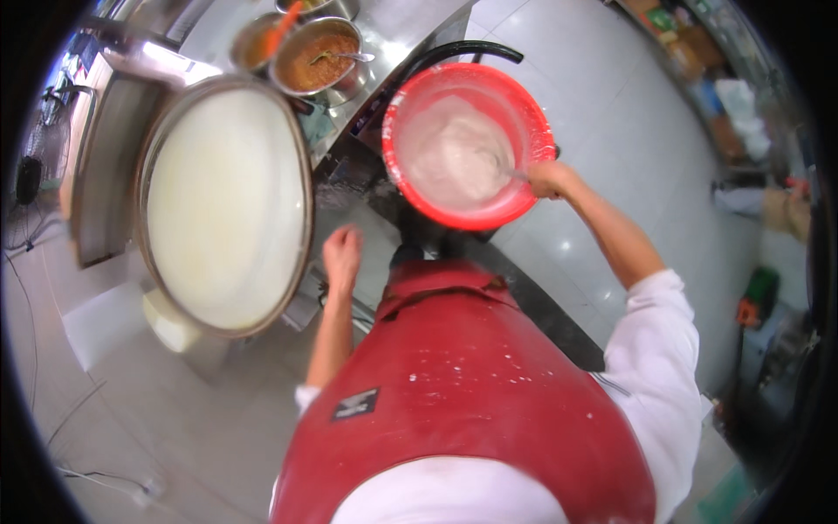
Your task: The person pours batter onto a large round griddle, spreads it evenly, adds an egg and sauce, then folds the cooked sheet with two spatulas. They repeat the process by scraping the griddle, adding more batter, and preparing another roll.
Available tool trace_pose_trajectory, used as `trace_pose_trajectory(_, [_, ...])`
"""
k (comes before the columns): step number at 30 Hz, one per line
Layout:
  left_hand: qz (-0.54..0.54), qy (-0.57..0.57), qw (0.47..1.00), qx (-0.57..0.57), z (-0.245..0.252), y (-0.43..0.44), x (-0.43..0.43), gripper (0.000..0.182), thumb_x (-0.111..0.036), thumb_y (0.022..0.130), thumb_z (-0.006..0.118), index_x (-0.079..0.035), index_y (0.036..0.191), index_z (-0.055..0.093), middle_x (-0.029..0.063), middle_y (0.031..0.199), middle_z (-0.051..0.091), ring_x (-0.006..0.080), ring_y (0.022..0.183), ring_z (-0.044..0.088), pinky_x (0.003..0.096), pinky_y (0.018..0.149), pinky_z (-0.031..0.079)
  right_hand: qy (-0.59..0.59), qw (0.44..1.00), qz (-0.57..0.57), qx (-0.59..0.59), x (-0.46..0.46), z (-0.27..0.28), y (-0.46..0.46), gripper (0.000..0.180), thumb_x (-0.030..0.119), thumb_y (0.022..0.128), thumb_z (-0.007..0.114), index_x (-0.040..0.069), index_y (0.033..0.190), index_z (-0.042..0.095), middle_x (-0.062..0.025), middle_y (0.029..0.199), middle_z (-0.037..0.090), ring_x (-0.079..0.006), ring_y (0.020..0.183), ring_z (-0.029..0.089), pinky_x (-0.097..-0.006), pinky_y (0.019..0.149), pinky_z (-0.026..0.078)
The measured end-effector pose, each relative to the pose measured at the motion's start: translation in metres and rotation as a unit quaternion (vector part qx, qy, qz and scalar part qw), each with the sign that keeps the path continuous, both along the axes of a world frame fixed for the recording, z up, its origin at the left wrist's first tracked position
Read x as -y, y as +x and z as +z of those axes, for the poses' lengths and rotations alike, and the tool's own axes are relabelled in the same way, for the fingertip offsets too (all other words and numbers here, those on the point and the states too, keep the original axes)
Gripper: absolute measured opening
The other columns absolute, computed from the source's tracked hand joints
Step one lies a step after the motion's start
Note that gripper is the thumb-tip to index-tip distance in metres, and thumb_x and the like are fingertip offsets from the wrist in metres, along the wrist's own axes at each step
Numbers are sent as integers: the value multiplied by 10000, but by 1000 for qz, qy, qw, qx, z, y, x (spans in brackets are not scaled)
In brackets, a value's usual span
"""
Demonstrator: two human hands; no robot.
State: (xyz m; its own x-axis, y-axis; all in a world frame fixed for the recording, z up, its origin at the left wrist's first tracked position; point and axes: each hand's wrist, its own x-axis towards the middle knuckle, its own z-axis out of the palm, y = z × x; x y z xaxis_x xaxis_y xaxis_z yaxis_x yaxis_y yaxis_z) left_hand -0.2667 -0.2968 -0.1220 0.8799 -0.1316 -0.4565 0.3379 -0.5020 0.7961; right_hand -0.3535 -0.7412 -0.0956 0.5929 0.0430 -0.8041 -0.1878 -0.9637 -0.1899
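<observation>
My right hand (550, 180) grips the handle of a metal utensil (517, 174) at the right rim of a red plastic tub (533, 108). The utensil's head dips into a thick, off-white batter (452, 154) and is too blurred to identify. My left hand (344, 252) hangs in the air with curled fingers, and nothing shows in it. It is between the tub and a large round pan (306, 196) with a metal rim. A smooth, pale cream surface (222, 209) fills that pan.
On a steel counter (412, 26) at the back stand several metal pots, one (340, 88) holding a reddish-brown crumbly food and a spoon (357, 57). An orange-handled utensil (285, 29) leans in another pot (249, 42). Cables (98, 475) lie on the floor at the lower left. Shelving (694, 52) lines the right.
</observation>
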Motion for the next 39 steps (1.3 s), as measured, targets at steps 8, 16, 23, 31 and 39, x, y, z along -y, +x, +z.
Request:
trace_pose_trajectory(8, [-204, 92, 942, 252, -52, 161, 160, 352, -265, 876, 475, 8, 1014, 650, 257, 958, 635, 420, 956, 599, 462, 832, 469, 76, 976, -194, 61, -72, -49, 14, 392, 93, 816, 462, 43, 1189, 574, -254, 958, 636, -351, 823, 651, -460, 719, 511])
trace_pose_trajectory(16, [-232, 54, 952, 190, -54, 185, 205, 303, -277, 831, 586, -25, 962, 688, 214, 789, 663, 342, 771, 663, 404, 718, 499, -106, 923, -304, 210, -49, -32, -47, 299, 141, 857, 478, 17, 1109, 580, -232, 924, 652, -398, 880, 632, -508, 766, 491])
trace_pose_trajectory(23, [-246, -25, 951, 188, -13, 108, 244, 333, -188, 760, 715, 61, 970, 644, 163, 830, 688, 231, 763, 669, 335, 723, 514, -32, 887, -391, 244, -18, -64, -140, 452, 147, 812, 537, 83, 1259, 519, -241, 972, 640, -412, 896, 616, -503, 785, 487])
trace_pose_trajectory(31, [-290, 23, 927, 236, 17, 6, 247, 349, -217, 764, 723, 52, 945, 594, 166, 816, 650, 258, 773, 637, 355, 728, 490, 177, 760, -520, 347, -53, -149, -225, 565, 147, 774, 585, 124, 1329, 483, -203, 900, 634, -354, 843, 620, -413, 769, 495])
trace_pose_trajectory(39, [-270, -2, 935, 230, 19, 8, 227, 298, -169, 798, 689, 46, 983, 598, 159, 869, 674, 223, 806, 659, 328, 746, 510, 304, 631, -687, 193, -77, -106, -228, 506, 139, 831, 581, 192, 1330, 518, 11, 602, 484, -63, 391, 397, -230, 328, 319])
